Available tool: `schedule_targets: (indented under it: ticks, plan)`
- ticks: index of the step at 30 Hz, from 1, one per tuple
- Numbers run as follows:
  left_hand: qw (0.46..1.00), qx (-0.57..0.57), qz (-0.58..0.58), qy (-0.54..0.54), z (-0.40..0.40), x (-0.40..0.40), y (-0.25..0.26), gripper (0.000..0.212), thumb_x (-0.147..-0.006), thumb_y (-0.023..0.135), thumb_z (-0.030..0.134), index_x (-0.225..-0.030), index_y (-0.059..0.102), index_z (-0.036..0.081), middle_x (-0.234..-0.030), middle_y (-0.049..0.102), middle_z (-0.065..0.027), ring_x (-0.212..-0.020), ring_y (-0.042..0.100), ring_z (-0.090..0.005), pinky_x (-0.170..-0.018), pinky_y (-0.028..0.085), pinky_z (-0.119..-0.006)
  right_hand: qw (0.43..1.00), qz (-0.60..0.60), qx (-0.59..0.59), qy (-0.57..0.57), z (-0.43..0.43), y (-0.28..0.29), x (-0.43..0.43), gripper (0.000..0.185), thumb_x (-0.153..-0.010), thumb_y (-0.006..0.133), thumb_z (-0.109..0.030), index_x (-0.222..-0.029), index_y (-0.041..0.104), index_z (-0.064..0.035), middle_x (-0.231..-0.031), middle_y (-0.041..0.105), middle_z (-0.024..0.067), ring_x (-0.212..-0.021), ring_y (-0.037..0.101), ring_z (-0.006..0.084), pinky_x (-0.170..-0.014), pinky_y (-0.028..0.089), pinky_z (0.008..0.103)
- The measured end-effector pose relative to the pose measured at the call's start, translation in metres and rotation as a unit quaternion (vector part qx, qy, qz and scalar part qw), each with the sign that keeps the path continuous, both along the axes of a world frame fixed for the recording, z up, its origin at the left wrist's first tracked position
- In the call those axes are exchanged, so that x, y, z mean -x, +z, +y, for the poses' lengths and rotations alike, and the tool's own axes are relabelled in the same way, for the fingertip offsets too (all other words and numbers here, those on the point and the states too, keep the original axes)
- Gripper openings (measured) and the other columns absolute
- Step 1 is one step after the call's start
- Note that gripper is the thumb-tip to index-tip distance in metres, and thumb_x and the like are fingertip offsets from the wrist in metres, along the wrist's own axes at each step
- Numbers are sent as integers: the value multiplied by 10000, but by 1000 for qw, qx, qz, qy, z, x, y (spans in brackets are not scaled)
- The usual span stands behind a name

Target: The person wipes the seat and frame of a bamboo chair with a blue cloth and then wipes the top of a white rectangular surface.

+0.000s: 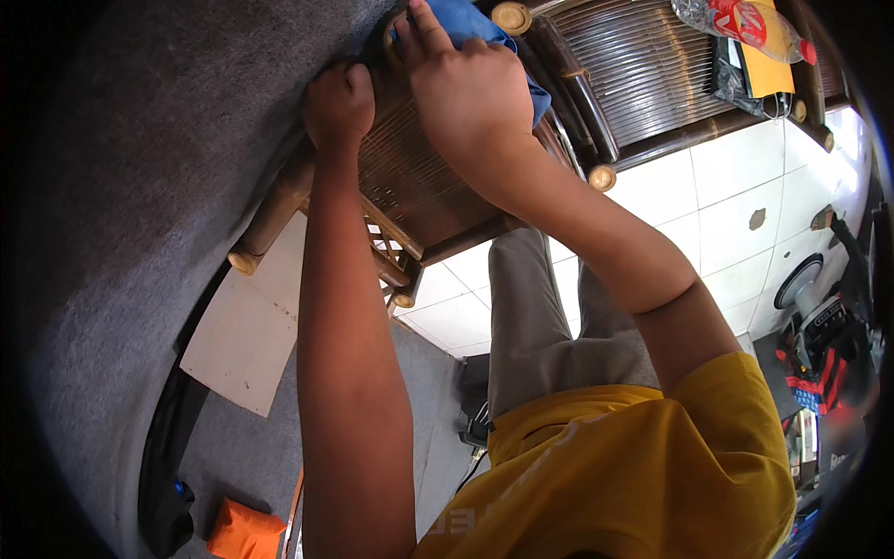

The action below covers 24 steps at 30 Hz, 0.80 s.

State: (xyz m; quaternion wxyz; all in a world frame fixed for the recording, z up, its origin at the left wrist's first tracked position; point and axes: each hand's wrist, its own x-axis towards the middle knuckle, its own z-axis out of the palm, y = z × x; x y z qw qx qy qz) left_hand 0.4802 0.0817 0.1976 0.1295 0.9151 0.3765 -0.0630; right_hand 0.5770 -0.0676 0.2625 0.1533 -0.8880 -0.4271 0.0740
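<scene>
My left hand point(340, 105) is curled closed around the top rail point(279, 192) of a dark bamboo seat. To its right, my right hand point(475, 91) lies over a blue cloth point(464, 24) and holds it against the bamboo, with the index finger stretched forward. Some of the cloth shows past the fingers and along the hand's right side; the rest is hidden beneath it. Between my forearms runs the slatted bamboo surface point(426, 182) of the seat.
A plastic bottle point(751, 28) with a red cap lies on a yellow envelope point(768, 70) and a black plastic bag point(737, 84), on a slatted bamboo top point(642, 70). A grey carpet-like surface point(140, 140) borders the left. An orange pouch point(244, 531) lies low left.
</scene>
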Motion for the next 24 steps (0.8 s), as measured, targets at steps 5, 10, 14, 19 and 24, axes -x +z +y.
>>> schedule_targets:
  ticks: [5, 10, 14, 19, 24]
  plan:
    - [998, 33, -43, 42, -9, -6, 2, 361, -798, 360, 283, -783, 625, 38, -795, 614, -228, -776, 582, -448, -699, 469, -510, 997, -11, 35, 68, -32, 1, 6, 446, -780, 538, -161, -1216, 565, -71, -1332, 499, 93, -748, 631, 216, -668, 480, 314]
    - [997, 19, 5, 72, -10, -6, 9, 379, -793, 367, 302, -814, 643, 44, -838, 618, -232, -805, 583, -447, -698, 469, -506, 971, 196, -109, 87, -75, -8, -2, 520, -739, 565, -65, -1251, 544, -154, -1316, 509, 84, -834, 646, 231, -764, 502, 336]
    - [995, 21, 18, 95, -7, -11, 6, 391, -789, 371, 311, -832, 651, 43, -867, 607, -258, -831, 577, -453, -714, 470, -504, 893, 379, -215, -112, -127, -83, 14, 540, -734, 564, 15, -1254, 531, -127, -1237, 563, 114, -1001, 610, 261, -889, 465, 334]
    - [996, 31, -27, 82, -4, -7, -2, 408, -794, 376, 323, -837, 640, 15, -865, 598, -268, -844, 566, -467, -718, 457, -510, 829, 441, -194, -283, -167, -171, 15, 422, -815, 572, -19, -1235, 531, -50, -1114, 608, 109, -1021, 576, 169, -904, 435, 288]
    - [997, 35, -4, 75, -1, -6, 1, 421, -801, 379, 330, -847, 633, -2, -879, 598, -271, -856, 564, -468, -726, 455, -496, 774, 466, -283, -321, -164, -219, 1, 451, -804, 638, -150, -1211, 477, -40, -1090, 601, 170, -1037, 573, 243, -886, 436, 340]
